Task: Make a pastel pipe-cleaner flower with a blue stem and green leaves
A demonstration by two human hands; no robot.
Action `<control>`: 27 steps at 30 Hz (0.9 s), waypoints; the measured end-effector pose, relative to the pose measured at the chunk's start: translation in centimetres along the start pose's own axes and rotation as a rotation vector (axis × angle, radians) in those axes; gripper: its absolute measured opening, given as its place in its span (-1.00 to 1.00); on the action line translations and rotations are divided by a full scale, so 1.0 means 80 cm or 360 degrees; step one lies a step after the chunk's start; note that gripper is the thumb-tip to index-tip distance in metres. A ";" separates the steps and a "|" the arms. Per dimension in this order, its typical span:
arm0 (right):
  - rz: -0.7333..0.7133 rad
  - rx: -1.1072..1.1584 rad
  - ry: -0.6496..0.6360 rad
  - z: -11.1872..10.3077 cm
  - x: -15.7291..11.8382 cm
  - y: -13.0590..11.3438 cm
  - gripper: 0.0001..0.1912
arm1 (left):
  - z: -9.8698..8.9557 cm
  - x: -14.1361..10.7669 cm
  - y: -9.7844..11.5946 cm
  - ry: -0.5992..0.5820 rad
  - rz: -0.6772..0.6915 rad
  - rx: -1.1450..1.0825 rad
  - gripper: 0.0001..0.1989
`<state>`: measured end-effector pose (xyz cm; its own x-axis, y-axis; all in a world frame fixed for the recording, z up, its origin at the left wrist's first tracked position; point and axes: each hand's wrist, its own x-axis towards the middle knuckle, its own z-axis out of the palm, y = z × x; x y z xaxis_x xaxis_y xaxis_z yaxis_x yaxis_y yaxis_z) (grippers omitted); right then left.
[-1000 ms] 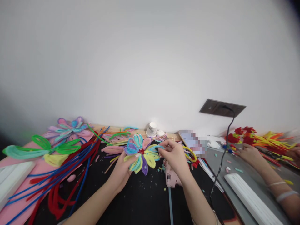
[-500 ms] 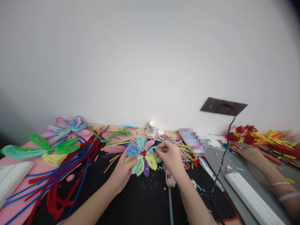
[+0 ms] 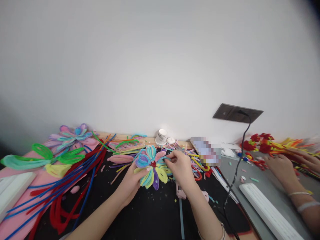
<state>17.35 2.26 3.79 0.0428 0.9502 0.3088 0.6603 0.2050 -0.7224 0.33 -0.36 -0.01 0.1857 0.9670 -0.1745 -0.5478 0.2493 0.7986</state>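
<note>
A pipe-cleaner flower [image 3: 153, 164] with blue, purple, pink and yellow looped petals and a red centre is held up over the black mat [image 3: 150, 216]. My left hand [image 3: 132, 181] grips it from the left, thumb near the centre. On its right side, my right hand [image 3: 180, 167] pinches a blue petal between thumb and fingertips. Beneath my right wrist lies a pink glue gun [image 3: 180, 192], partly hidden, with a grey-blue strip running toward me.
Blue pipe cleaners [image 3: 62, 181], green loops [image 3: 71, 155] and another flower [image 3: 75, 137] lie left. A paper cup [image 3: 161, 137] stands by the wall. Right are a phone [image 3: 205, 150], a power strip [image 3: 268, 210], a black cable [image 3: 233, 181] and a co-worker's hands [image 3: 281, 170].
My hands and the flower stay almost in place, the petals shifting slightly. The co-worker's hand has moved right toward the red flowers, and a second hand has come into view there.
</note>
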 end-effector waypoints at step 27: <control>-0.0274 0.0024 0.0058 0.002 -0.006 0.002 -0.76 | -0.002 0.001 0.001 -0.0031 -0.0039 0.0016 -0.52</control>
<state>17.28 1.88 3.42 -0.0426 0.8917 0.4507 0.6487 0.3677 -0.6663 0.17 -0.29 -0.07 0.2150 0.9593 -0.1830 -0.5347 0.2724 0.7999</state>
